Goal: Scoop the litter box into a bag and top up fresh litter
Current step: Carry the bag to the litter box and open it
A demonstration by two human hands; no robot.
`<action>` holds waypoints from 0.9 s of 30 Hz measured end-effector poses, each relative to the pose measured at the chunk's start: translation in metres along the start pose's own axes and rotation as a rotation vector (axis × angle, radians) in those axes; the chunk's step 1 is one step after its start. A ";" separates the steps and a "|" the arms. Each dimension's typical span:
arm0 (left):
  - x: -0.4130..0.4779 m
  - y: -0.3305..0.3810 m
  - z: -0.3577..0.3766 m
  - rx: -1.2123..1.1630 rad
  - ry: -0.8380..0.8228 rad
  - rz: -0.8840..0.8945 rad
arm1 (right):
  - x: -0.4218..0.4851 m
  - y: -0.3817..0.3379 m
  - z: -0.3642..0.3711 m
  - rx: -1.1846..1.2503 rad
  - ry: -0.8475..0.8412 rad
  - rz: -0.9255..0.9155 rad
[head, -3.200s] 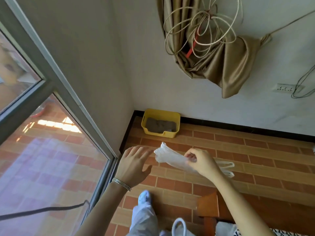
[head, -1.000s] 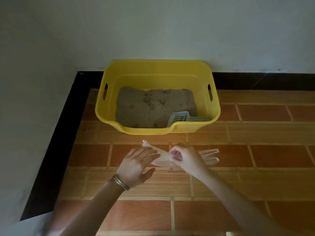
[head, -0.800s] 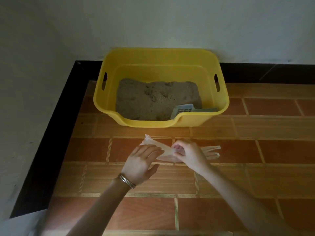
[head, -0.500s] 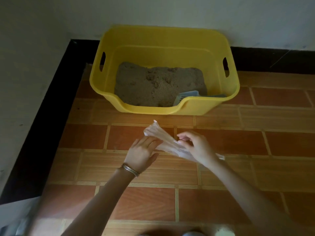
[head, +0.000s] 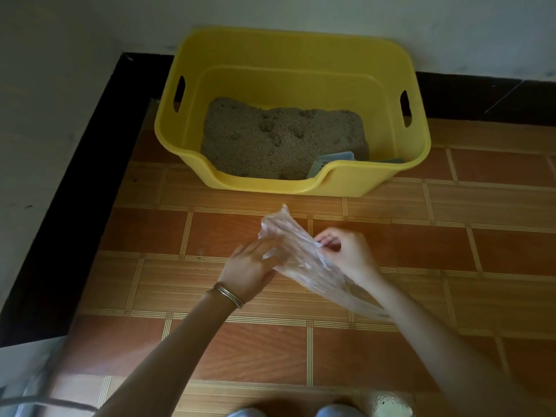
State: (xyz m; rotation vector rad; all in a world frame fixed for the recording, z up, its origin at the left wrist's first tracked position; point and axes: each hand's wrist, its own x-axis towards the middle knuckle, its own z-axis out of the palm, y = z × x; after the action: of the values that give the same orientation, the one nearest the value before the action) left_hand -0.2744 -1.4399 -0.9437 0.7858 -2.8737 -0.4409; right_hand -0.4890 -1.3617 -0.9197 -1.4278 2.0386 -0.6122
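Fingers of the right hand [head: 346, 254] pinch one clear plastic bag [head: 288, 251], while the left hand [head: 249, 269] presses loosely curled fingers against it, above the tiled floor [head: 391, 356]. Beyond sits one yellow litter box [head: 355, 185] holding grey litter [head: 276, 136] and one blue scoop [head: 331, 161]. No writing is visible. Since half a second ago, the bag has spread wider.

Box [head: 346, 182] at 12 o'clock against wall [head: 301, 10], litter [head: 279, 136] inside, scoop [head: 331, 161] in its 5 o'clock corner; bag [head: 301, 254] on floor [head: 451, 251] before box.
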 end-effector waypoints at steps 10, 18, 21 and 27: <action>-0.010 -0.024 -0.010 0.085 0.008 0.039 | 0.003 0.023 -0.024 -0.083 0.079 0.100; -0.007 0.025 -0.002 0.055 -0.002 -0.069 | -0.019 0.014 0.001 -0.283 0.033 -0.392; -0.012 0.026 0.011 0.117 -0.108 -0.096 | -0.021 0.020 0.011 -0.382 -0.105 -0.377; -0.026 -0.003 0.009 0.161 -0.199 -0.149 | -0.018 0.038 -0.002 -0.475 -0.209 -0.217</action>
State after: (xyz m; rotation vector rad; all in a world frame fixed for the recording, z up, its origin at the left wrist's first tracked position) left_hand -0.2526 -1.4268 -0.9549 1.0433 -3.0768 -0.3232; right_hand -0.5116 -1.3324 -0.9396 -1.9120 1.9517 -0.0470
